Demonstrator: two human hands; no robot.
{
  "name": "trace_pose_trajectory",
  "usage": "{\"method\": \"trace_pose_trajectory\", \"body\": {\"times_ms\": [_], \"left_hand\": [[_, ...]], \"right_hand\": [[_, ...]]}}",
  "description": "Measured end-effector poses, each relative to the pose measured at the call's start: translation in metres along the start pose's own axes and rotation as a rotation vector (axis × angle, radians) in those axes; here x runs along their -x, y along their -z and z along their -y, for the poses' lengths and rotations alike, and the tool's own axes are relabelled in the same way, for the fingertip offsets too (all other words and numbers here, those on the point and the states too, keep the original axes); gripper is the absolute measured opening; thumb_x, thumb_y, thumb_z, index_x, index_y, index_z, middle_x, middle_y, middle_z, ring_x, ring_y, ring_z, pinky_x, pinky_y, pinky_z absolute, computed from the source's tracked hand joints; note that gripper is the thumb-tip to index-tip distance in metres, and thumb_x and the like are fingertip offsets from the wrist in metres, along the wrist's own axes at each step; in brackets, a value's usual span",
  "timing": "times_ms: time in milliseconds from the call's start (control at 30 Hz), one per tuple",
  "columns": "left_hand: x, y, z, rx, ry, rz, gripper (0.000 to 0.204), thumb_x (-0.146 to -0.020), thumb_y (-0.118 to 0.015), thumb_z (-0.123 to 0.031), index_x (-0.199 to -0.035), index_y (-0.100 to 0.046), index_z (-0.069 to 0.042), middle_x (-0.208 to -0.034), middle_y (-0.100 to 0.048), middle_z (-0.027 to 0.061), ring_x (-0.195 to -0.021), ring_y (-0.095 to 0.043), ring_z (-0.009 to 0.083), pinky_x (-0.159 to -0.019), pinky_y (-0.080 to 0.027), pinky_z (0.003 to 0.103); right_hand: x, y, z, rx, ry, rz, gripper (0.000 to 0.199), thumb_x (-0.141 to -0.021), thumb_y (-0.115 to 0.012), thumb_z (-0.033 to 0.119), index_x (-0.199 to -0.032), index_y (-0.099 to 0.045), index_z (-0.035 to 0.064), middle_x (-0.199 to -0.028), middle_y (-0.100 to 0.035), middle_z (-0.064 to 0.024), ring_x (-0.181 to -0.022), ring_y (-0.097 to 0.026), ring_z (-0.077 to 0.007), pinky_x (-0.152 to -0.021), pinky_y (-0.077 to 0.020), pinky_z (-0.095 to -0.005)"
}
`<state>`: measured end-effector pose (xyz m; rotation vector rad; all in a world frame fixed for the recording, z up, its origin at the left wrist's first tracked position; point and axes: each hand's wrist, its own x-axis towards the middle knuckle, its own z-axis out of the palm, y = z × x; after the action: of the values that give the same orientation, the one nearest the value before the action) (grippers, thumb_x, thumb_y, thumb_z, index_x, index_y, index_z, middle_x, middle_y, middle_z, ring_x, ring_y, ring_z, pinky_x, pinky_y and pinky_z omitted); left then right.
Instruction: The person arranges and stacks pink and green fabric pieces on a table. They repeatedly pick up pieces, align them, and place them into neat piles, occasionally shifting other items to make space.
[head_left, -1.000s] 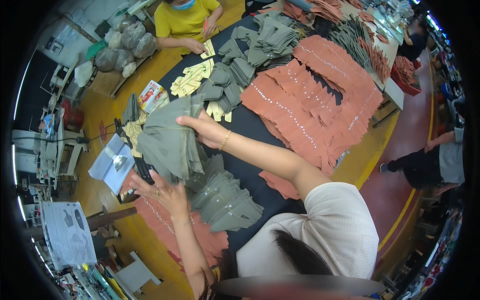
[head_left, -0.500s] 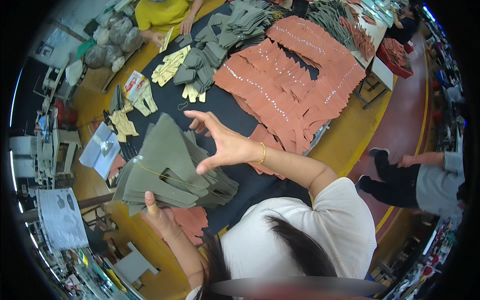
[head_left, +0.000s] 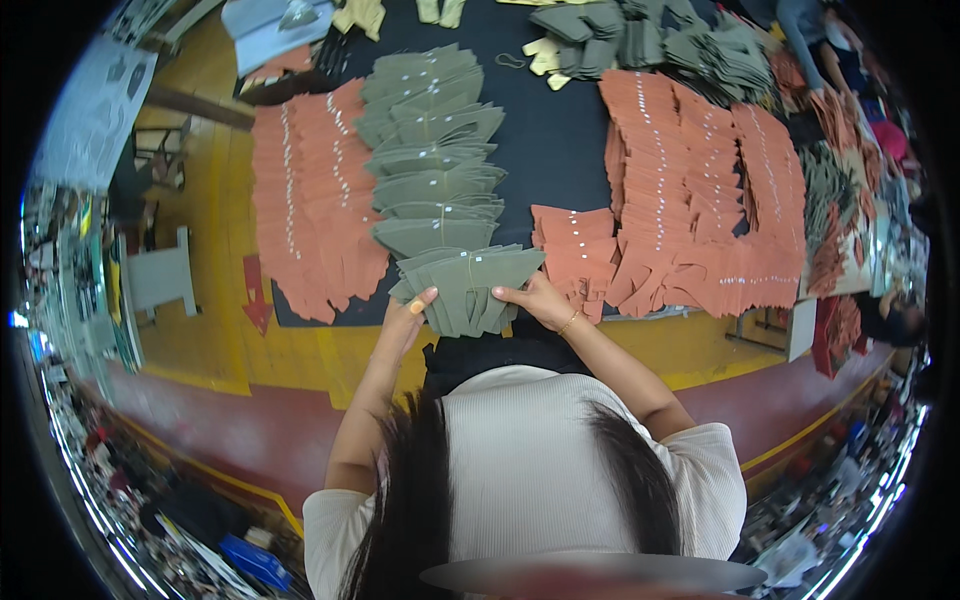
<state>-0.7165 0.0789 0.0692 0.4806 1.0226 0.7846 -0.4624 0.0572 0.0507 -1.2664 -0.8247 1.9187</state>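
Observation:
A fanned bundle of grey-green cut sheet pieces [head_left: 465,312] is held in front of my body at the table's near edge. My left hand [head_left: 412,304] grips its left side, thumb on top, with a tan wrap on that thumb. The right side is gripped by my right hand [head_left: 541,302], thumb on top and a gold bracelet at the wrist. A thin yellowish cord crosses the bundle. Directly beyond it, more grey-green bundles [head_left: 430,185] overlap in a column running away from me, with small white marks on them. My remaining fingers are hidden beneath the bundle.
Rust-orange cut pieces [head_left: 310,200] lie fanned left of the column. More orange stacks [head_left: 665,190] cover the right side, with a small orange stack [head_left: 572,245] near my right hand. Farther back are grey-green piles [head_left: 715,60] and a loop of cord [head_left: 510,61] on the dark tabletop [head_left: 545,130].
My view has swung round to face the table squarely. My right hand, earlier open and apart from the bundle, now grips its right side. The bundle is nearer my body.

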Motion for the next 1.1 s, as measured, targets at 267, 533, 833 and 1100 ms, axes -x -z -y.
{"method": "trace_pose_trajectory", "body": {"times_ms": [267,533,833,1100], "left_hand": [[-0.01,0.029,0.01,-0.039,-0.112,-0.121,0.056,-0.088,-0.071,-0.014,-0.135,-0.045,0.002,-0.132,-0.055,0.0114,-0.123,-0.053,0.0221,-0.104,-0.042,0.036],[-0.029,0.046,0.011,-0.101,-0.156,-0.087,0.057,-0.086,-0.072,-0.012,-0.136,-0.046,0.001,-0.132,-0.055,0.0093,-0.123,-0.051,0.0205,-0.106,-0.038,0.034],[-0.022,0.054,0.008,-0.372,-0.175,-0.042,0.066,-0.084,-0.074,-0.02,-0.139,-0.044,-0.001,-0.134,-0.053,0.0079,-0.123,-0.049,0.0207,-0.107,-0.038,0.035],[-0.016,0.08,0.013,-0.277,0.022,-0.005,0.086,-0.087,-0.066,-0.057,-0.145,-0.03,-0.005,-0.129,-0.053,0.0089,-0.118,-0.051,0.0181,-0.103,-0.04,0.033]], "right_hand": [[-0.038,-0.008,-0.011,-0.009,-0.029,0.055,0.055,-0.087,-0.075,0.022,-0.131,-0.053,-0.0016,-0.125,-0.061,-0.0088,-0.118,-0.054,-0.0174,-0.102,-0.0414,-0.0332],[-0.051,-0.01,-0.02,0.456,0.132,-0.135,0.058,-0.083,-0.077,0.034,-0.123,-0.059,-0.0029,-0.116,-0.066,-0.0165,-0.105,-0.064,-0.0246,-0.091,-0.0506,-0.0353],[-0.056,0.007,-0.032,0.444,0.076,0.003,0.061,-0.084,-0.076,0.032,-0.127,-0.054,-0.0041,-0.122,-0.062,-0.0139,-0.114,-0.057,-0.0246,-0.101,-0.0424,-0.0373],[-0.038,0.015,-0.069,0.307,-0.217,-0.199,0.053,-0.086,-0.075,0.02,-0.122,-0.04,0.0025,-0.096,-0.059,-0.0053,-0.082,-0.059,-0.0131,-0.065,-0.0524,-0.0277]]}}
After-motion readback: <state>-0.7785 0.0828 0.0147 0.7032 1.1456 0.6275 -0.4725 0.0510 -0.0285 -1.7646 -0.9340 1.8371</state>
